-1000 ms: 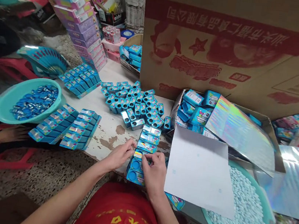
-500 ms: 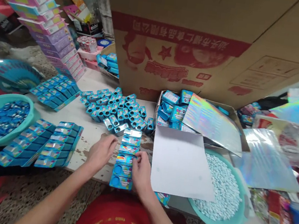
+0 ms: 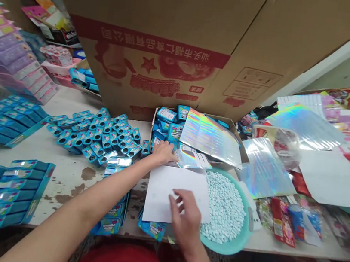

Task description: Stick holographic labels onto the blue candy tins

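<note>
My left hand [image 3: 163,153] reaches across to the front of an open box of blue candy packs. Its thumb and fingers close on the left end of a small shiny holographic sheet [image 3: 192,157]. Below it lies a white sheet [image 3: 175,198], plain side up. Over this sheet hovers my right hand [image 3: 186,219], thumb and fingers apart with nothing seen in them. A row of blue candy packs [image 3: 112,215] lies partly hidden under my left forearm. Another blue pack [image 3: 153,228] pokes out from beneath the white sheet's lower edge.
A turquoise basin [image 3: 247,228] of pale blue candies stands to the right. Many small blue tubes [image 3: 96,133] are heaped to the left, beside rows of blue packs [image 3: 12,190]. A big cardboard box [image 3: 165,12] walls off the back. More holographic sheets [image 3: 263,167] lie right.
The view has swung right. My left hand has left the row of blue packs and reached to the small holographic sheet. My right hand has moved from the row to above the white sheet.
</note>
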Tool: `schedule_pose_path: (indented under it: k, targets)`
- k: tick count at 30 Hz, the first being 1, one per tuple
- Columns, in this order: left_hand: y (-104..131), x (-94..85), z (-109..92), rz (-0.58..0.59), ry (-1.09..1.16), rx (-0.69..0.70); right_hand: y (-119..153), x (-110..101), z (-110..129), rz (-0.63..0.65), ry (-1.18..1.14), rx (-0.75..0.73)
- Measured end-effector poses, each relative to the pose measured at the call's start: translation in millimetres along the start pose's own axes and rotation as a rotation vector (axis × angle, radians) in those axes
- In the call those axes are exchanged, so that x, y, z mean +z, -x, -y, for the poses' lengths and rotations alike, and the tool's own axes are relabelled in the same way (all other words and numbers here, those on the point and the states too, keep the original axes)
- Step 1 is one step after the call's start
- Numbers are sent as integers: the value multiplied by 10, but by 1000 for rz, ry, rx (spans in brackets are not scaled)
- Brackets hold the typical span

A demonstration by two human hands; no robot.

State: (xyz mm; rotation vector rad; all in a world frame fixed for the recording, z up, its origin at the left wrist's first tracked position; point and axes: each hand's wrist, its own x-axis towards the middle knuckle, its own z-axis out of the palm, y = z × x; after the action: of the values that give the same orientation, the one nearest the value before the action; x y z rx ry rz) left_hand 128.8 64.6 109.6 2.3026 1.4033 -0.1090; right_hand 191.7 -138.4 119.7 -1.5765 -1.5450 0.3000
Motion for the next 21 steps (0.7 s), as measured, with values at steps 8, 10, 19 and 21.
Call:
schedule_pose_path:
  k: [8,10,19,21]
  targets:
    - [15,-46,59,-32,149,-1,-1141,-162,-1036,-99,382,-99]
    - [37,-72,75,-31,148,55,-1314,-126,-1136,36,454,-94]
    - [121,-142,67,-58,88,93,-1378,-20,-1248,315,358,-49]
    - [110,-119,2,-53,113,113,-1377,-8,-1233,308,311,-33]
